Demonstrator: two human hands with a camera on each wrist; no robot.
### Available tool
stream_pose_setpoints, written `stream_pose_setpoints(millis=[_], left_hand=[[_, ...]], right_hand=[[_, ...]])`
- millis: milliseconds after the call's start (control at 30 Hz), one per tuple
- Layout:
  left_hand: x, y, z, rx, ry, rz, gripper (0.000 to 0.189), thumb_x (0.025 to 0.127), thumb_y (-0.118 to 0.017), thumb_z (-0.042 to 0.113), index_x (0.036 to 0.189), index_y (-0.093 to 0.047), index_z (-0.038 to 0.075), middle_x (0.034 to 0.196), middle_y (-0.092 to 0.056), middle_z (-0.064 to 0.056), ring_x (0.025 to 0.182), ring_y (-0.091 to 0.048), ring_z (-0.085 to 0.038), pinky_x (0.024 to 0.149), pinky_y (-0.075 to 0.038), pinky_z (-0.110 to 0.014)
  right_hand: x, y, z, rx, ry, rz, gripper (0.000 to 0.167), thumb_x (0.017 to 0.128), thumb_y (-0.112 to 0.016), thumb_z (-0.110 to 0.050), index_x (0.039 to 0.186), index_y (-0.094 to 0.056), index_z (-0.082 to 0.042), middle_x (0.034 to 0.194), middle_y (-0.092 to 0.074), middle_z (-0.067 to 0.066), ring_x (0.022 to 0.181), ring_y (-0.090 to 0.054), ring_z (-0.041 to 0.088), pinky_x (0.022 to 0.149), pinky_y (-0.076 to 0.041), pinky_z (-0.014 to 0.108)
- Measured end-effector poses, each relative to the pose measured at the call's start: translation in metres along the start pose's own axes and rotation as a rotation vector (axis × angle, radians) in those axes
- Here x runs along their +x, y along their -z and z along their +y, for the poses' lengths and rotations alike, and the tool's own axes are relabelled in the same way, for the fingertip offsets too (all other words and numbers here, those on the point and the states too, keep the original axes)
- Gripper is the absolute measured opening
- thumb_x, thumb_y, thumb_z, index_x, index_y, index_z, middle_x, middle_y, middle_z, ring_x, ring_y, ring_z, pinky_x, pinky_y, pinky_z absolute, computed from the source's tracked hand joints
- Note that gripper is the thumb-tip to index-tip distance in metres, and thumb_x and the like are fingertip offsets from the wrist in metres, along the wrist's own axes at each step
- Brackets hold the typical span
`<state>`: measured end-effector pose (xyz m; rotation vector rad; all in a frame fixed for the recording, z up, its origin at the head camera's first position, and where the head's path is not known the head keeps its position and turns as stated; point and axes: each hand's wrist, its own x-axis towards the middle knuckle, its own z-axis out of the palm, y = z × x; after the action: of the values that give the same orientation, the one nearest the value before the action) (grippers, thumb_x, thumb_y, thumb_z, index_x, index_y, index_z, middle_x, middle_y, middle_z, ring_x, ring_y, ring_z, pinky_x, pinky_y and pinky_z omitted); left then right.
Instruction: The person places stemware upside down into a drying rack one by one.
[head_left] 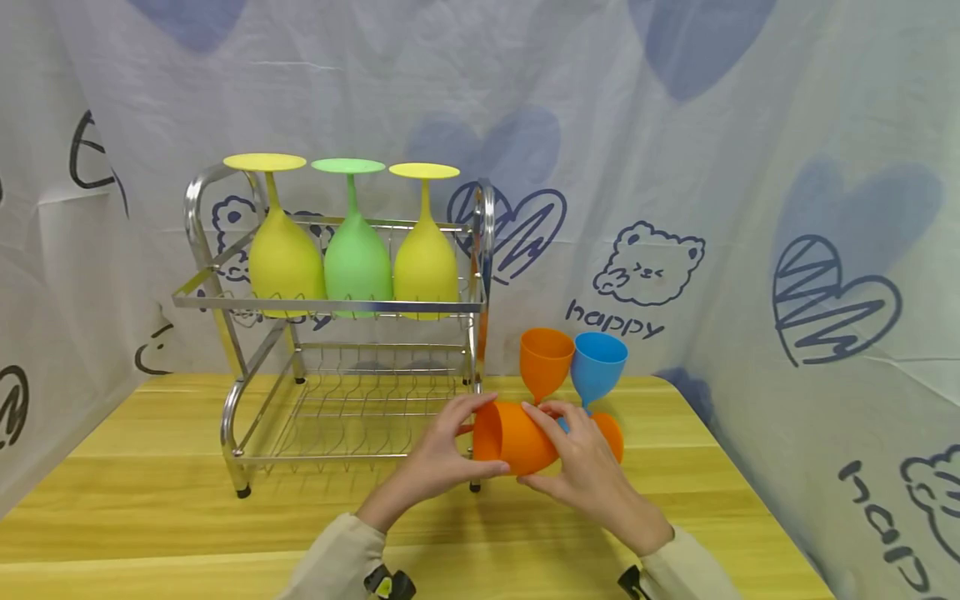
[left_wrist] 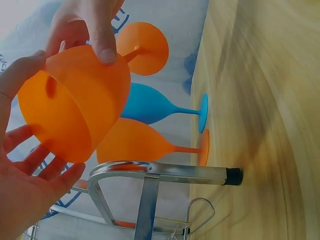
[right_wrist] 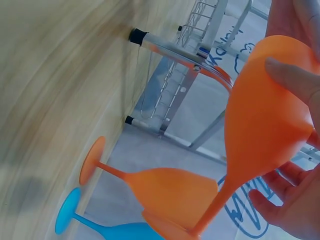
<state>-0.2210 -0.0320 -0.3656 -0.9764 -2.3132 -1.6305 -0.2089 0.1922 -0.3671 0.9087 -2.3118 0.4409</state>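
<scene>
Both hands hold an orange plastic wine glass on its side in front of the rack's right end. Its mouth faces left, and its stem and foot point right. My left hand spans the rim, thumb below and fingers above. Around the bowl, nearer the stem, my right hand grips with thumb and fingers. Behind the hands, a second orange wine glass and a blue wine glass stand upright on the table.
A two-tier metal dish rack stands to the left. On its upper tier, a yellow glass, a green glass and another yellow glass sit upside down. Printed cloth hangs behind the wooden table.
</scene>
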Motion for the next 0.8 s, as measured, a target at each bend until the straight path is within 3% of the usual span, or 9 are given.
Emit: stream_pose_setpoints(millis=[133, 267, 367, 467, 533, 633, 733, 800], left_hand=[[-0.001, 0.000, -0.002, -0.040, -0.003, 0.059, 0.071, 0.075, -0.084, 0.013, 0.137, -0.050, 0.005, 0.134, -0.049, -0.014, 0.120, -0.049, -0.031, 0.096, -0.049, -0.043], [-0.004, 0.002, -0.008, -0.138, 0.049, 0.111, 0.069, 0.077, -0.082, 0.009, 0.138, -0.050, 0.006, 0.133, -0.050, -0.010, 0.119, -0.049, -0.029, 0.096, -0.049, -0.043], [-0.009, 0.006, -0.013, -0.221, 0.094, 0.143, 0.069, 0.079, -0.079, 0.006, 0.140, -0.047, 0.002, 0.135, -0.050, -0.015, 0.122, -0.048, -0.034, 0.098, -0.048, -0.044], [-0.013, 0.011, -0.017, -0.338, 0.151, 0.177, 0.067, 0.082, -0.075, 0.003, 0.141, -0.043, -0.002, 0.137, -0.047, -0.019, 0.124, -0.047, -0.037, 0.098, -0.048, -0.040], [-0.015, 0.015, -0.019, -0.426, 0.195, 0.199, 0.065, 0.084, -0.071, 0.001, 0.142, -0.042, -0.001, 0.139, -0.046, -0.019, 0.125, -0.046, -0.036, 0.095, -0.050, -0.036], [-0.018, 0.019, -0.019, -0.536, 0.234, 0.217, 0.063, 0.087, -0.066, 0.002, 0.143, -0.040, 0.000, 0.140, -0.044, -0.019, 0.124, -0.047, -0.030, 0.092, -0.051, -0.029], [-0.020, 0.022, -0.019, -0.634, 0.227, 0.210, 0.062, 0.088, -0.061, 0.005, 0.144, -0.036, -0.003, 0.137, -0.042, -0.020, 0.118, -0.050, -0.025, 0.091, -0.051, -0.027], [-0.021, 0.023, -0.018, -0.696, 0.217, 0.202, 0.063, 0.087, -0.059, 0.007, 0.144, -0.034, -0.004, 0.135, -0.043, -0.019, 0.114, -0.052, -0.023, 0.091, -0.051, -0.028]], right_hand=[[0.000, 0.001, -0.002, 0.000, 0.013, 0.037, 0.089, 0.058, -0.095, -0.025, 0.133, -0.054, -0.005, 0.125, -0.054, 0.017, 0.109, -0.052, 0.032, 0.088, -0.051, 0.049], [0.000, 0.002, -0.002, 0.017, 0.102, 0.116, 0.086, 0.059, -0.095, -0.019, 0.133, -0.053, -0.001, 0.131, -0.053, 0.019, 0.113, -0.053, 0.034, 0.090, -0.050, 0.051], [-0.002, 0.002, -0.002, 0.060, 0.175, 0.184, 0.070, 0.075, -0.084, -0.028, 0.131, -0.054, 0.002, 0.132, -0.052, 0.021, 0.115, -0.053, 0.036, 0.099, -0.046, 0.045], [-0.006, 0.001, -0.007, 0.161, 0.171, 0.258, 0.056, 0.090, -0.068, -0.036, 0.127, -0.056, 0.005, 0.129, -0.054, 0.021, 0.112, -0.055, 0.034, 0.104, -0.041, 0.031], [-0.009, 0.000, -0.012, 0.239, 0.116, 0.306, 0.051, 0.093, -0.063, -0.036, 0.124, -0.059, 0.004, 0.123, -0.057, 0.019, 0.108, -0.057, 0.032, 0.103, -0.040, 0.023], [-0.013, -0.002, -0.022, 0.348, -0.022, 0.361, 0.037, 0.088, -0.073, -0.020, 0.117, -0.064, 0.002, 0.113, -0.064, 0.014, 0.100, -0.061, 0.028, 0.090, -0.051, 0.023], [-0.013, -0.001, -0.031, 0.576, -0.274, 0.309, 0.032, 0.085, -0.074, -0.006, 0.116, -0.067, -0.001, 0.110, -0.068, 0.010, 0.099, -0.065, 0.022, 0.081, -0.056, 0.028], [-0.010, 0.000, -0.035, 0.811, -0.444, 0.245, 0.035, 0.087, -0.070, -0.002, 0.122, -0.063, 0.000, 0.116, -0.066, 0.013, 0.103, -0.064, 0.020, 0.082, -0.056, 0.031]])
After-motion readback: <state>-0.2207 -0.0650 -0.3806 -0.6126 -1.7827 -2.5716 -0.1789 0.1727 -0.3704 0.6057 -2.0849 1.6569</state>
